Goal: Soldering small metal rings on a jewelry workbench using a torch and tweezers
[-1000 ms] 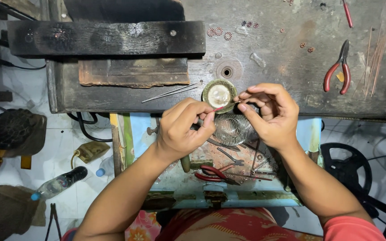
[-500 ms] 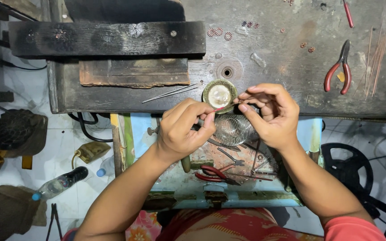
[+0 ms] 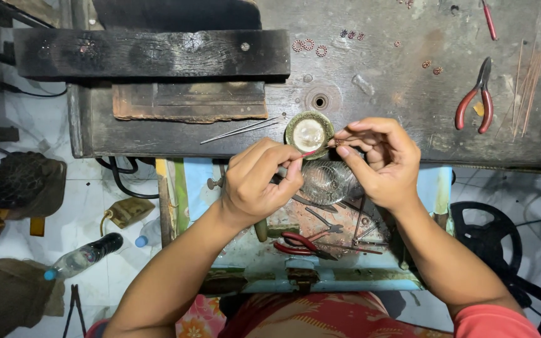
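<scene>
My left hand [image 3: 259, 181] grips a thin pointed tool whose reddish tip reaches toward a small round dish [image 3: 309, 133] with whitish contents at the workbench's front edge. My right hand [image 3: 380, 161] pinches a tiny copper-coloured piece between thumb and fingers, right beside the dish and touching the tool's tip. Under both hands sits a clear glass bowl [image 3: 330, 181] in an open pale blue drawer [image 3: 252, 263].
Red-handled pliers [image 3: 478, 97] lie on the dark worn workbench [image 3: 396, 75] at right, with small copper rings [image 3: 308, 45] and thin wires [image 3: 240, 129] nearby. A black wooden block [image 3: 151, 53] lies at back left. More pliers [image 3: 305, 244] are in the drawer. A plastic bottle [image 3: 82, 255] lies on the floor.
</scene>
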